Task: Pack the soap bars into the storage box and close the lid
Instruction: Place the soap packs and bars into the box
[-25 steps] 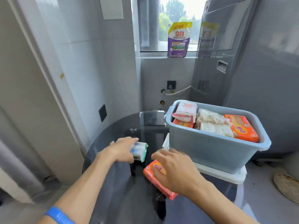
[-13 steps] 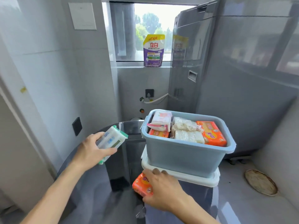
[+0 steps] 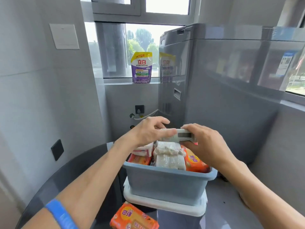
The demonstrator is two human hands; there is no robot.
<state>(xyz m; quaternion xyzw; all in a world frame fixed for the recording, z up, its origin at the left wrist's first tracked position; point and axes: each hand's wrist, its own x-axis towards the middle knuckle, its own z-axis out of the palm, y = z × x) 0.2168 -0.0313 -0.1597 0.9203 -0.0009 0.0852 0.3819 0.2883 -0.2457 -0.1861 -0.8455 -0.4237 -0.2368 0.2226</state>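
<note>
Near the middle of the frame both hands meet over the blue storage box point(image 3: 166, 182), sharing one pale wrapped soap bar point(image 3: 177, 136). The left hand point(image 3: 148, 133) has its grip closed on the bar's left end, thumb along the near side and fingers arched over the top; the right hand point(image 3: 203, 141) pinches the right end, fingers curled over it. Holding it level by both ends probably lets the person steer it flat onto the pile rather than drop it edge-first. The box already looks nearly full: an orange pack point(image 3: 194, 161) lies along its right side, two whitish wrapped packs point(image 3: 168, 156) sit in the centre, and a white-and-red pack point(image 3: 143, 148) over another orange one on the left, all reaching about rim height. So the held bar seems to need a shallow, flat spot if the lid is to seat later. The white lid point(image 3: 165, 206) lies under the box, serving as its base on the dark glass table point(image 3: 66, 176), so the box must be lifted off before closing. One more orange soap pack point(image 3: 133, 217) waits on the table at the bottom centre, just in front of the lid. A purple detergent pouch point(image 3: 141, 68) stands on the windowsill, upper centre.
</note>
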